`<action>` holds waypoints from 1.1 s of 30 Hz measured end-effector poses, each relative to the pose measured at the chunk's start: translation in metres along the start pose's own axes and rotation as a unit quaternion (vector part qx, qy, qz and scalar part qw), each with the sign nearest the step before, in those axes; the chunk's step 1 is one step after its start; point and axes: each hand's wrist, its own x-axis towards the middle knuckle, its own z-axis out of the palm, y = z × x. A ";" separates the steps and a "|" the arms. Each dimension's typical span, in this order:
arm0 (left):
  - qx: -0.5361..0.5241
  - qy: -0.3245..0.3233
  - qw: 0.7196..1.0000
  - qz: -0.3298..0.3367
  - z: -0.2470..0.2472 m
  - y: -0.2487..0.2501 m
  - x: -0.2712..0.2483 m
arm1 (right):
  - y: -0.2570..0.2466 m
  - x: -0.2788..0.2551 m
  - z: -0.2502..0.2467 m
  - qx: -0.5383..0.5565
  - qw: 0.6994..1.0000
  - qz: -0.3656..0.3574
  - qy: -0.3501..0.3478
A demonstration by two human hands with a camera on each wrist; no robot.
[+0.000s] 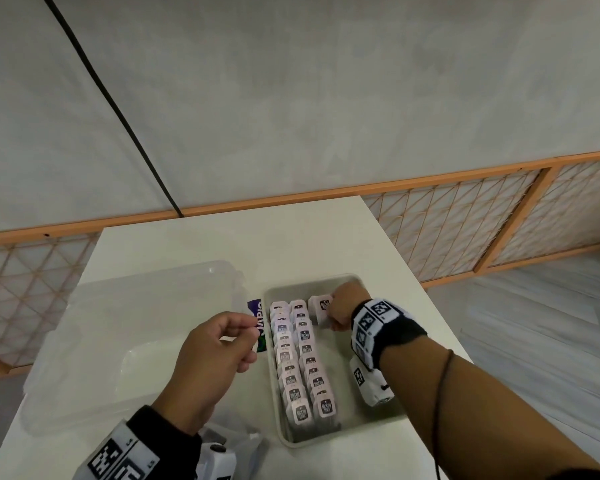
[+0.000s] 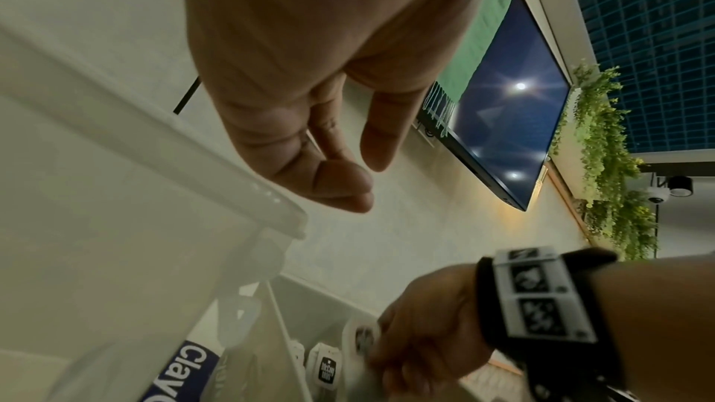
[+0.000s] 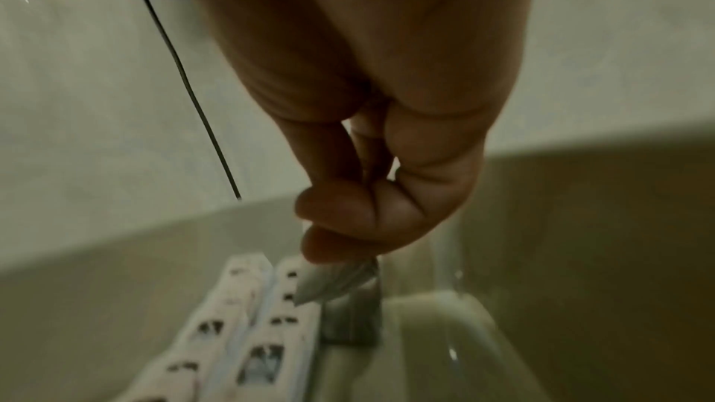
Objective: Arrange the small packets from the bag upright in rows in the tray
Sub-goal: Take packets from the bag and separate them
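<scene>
From the head view I saw a clear plastic bin (image 1: 125,341) at the left of the white counter (image 1: 222,244), with a blue-labelled bag (image 1: 258,323) squeezed between it and the tray (image 1: 281,403). My left hand (image 1: 210,362) hovered over that gap. Only the left wrist view showed its palm side: the fingers (image 2: 340,182) were loosely curled, thumb apart from them, gripping nothing. That view also caught a dark wall screen (image 2: 510,121) and hanging greenery (image 2: 603,145), which the head view missed.

In the tray, two rows of small packets (image 1: 297,368) stood upright, running from 6 o'clock to 12 o'clock along its left side. At the tray's 1 o'clock corner my right hand (image 1: 347,308) pinched a packet (image 1: 321,308) just right of the rows. The right wrist view gave the closer look: thumb and fingers (image 3: 336,216) closed on the packet's top edge, its body hanging blurred beside the second row.
</scene>
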 end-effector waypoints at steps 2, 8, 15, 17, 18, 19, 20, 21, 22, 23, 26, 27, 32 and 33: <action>0.004 0.002 1.000 0.002 -0.002 0.000 -0.001 | 0.004 0.011 0.010 -0.166 0.986 -0.018 -0.020; 0.002 0.016 1.000 0.002 -0.009 -0.002 -0.001 | 0.006 0.036 0.026 -0.233 0.972 0.012 -0.024; 0.011 0.024 1.000 0.000 -0.012 -0.004 -0.001 | 0.001 0.044 0.028 -0.284 0.958 -0.007 -0.035; 0.011 0.025 1.000 -0.003 -0.013 -0.004 -0.001 | 0.003 0.045 0.029 -0.296 0.954 -0.007 -0.042; 0.011 0.025 1.000 -0.004 -0.013 -0.004 -0.001 | 0.003 0.044 0.029 -0.297 0.954 -0.004 -0.042; 0.011 0.024 1.000 -0.005 -0.013 -0.004 -0.001 | 0.004 0.044 0.030 -0.299 0.953 -0.007 -0.037; 0.010 0.023 1.000 -0.006 -0.014 -0.004 -0.001 | 0.005 0.043 0.030 -0.303 0.952 -0.014 -0.030; 0.010 0.023 1.000 -0.006 -0.014 -0.004 -0.002 | 0.006 0.043 0.030 -0.305 0.952 -0.021 -0.023; 0.011 0.022 1.000 -0.007 -0.014 -0.004 -0.002 | 0.005 0.042 0.030 -0.309 0.951 -0.023 -0.018; 0.012 0.021 1.000 -0.007 -0.014 -0.003 -0.002 | 0.005 0.042 0.030 -0.311 0.950 -0.026 -0.013; 0.013 0.020 1.000 -0.009 -0.014 -0.003 -0.003 | 0.003 0.038 0.029 -0.313 0.949 -0.031 -0.002; 0.013 0.020 1.000 -0.009 -0.014 -0.002 -0.003 | 0.003 0.039 0.030 -0.310 0.950 -0.031 0.002; 0.011 0.022 1.000 -0.012 -0.017 -0.002 -0.003 | 0.001 0.037 0.028 -0.291 0.957 -0.013 0.004; 0.011 0.022 1.000 -0.012 -0.017 -0.002 -0.003 | 0.002 0.039 0.028 -0.292 0.956 -0.018 0.005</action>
